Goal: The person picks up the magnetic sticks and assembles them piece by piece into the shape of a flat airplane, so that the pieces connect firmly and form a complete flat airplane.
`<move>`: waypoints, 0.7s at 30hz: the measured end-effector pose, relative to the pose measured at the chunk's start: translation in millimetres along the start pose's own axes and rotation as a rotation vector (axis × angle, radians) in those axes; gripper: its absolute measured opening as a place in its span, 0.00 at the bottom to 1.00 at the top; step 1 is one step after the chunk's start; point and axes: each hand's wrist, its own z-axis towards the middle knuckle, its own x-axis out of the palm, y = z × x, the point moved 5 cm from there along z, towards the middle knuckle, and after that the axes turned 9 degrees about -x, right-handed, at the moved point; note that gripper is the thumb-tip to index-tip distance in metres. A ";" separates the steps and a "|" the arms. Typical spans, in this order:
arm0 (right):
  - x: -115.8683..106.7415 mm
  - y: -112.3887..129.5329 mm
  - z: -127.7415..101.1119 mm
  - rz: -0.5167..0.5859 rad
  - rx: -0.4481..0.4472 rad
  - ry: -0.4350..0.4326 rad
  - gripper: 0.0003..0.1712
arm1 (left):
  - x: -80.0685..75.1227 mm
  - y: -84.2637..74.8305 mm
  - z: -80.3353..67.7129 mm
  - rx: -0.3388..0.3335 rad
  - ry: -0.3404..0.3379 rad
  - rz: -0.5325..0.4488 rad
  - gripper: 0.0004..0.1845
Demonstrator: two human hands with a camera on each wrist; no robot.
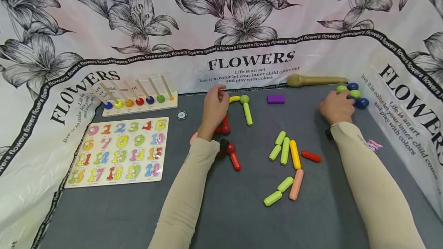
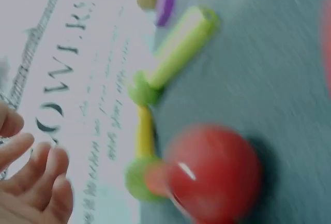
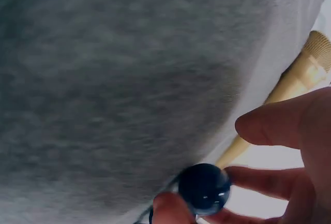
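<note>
At the right rear of the worktop (image 1: 242, 218), your right hand (image 1: 336, 107) touches a glossy, round dark-blue ball (image 3: 204, 189), fingers bent, thumb clear, grip unclear. Your loosely curled left hand (image 1: 214, 108) holds nothing. Probably light, hard, slippery: pinch the ball mid-width.

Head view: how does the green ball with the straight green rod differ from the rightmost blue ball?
The green ball is light green; the blue ball is much darker. The green ball joins a yellow rod and a straight green rod; the blue ball shows no rod. The green ball is near the left hand, the blue ball near the right hand. Both are round.
</note>
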 end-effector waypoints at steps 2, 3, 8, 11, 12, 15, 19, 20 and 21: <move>0.4 -2.5 -1.2 0.018 -0.025 -0.019 0.30 | 7.3 -9.0 -0.9 0.006 0.051 -0.025 0.19; 0.9 -3.1 -1.9 0.024 -0.043 -0.029 0.29 | 11.7 -11.3 -1.4 -0.004 0.082 -0.023 0.19; 2.1 -4.7 -5.6 0.025 -0.128 -0.055 0.22 | 38.2 -10.4 -6.3 -0.129 0.249 0.021 0.20; -0.9 -5.1 -8.0 0.036 -0.184 -0.057 0.16 | 53.6 -5.8 -8.7 -0.222 0.316 0.090 0.24; -2.1 -4.3 -9.2 0.049 -0.200 -0.054 0.14 | 57.9 -4.3 -9.4 -0.252 0.329 0.116 0.27; -4.7 1.0 -12.7 0.110 -0.235 -0.032 0.18 | 68.1 -0.2 -10.4 -0.317 0.337 0.222 0.34; -5.0 17.1 -19.9 0.206 -0.247 0.048 0.28 | 76.3 2.9 -8.3 -0.380 0.294 0.303 0.32; -4.7 22.1 -22.5 0.232 -0.244 0.072 0.28 | 79.8 6.1 -5.4 -0.388 0.278 0.318 0.27; -4.5 27.2 -25.3 0.255 -0.245 0.096 0.28 | 81.4 6.7 -4.0 -0.398 0.269 0.328 0.22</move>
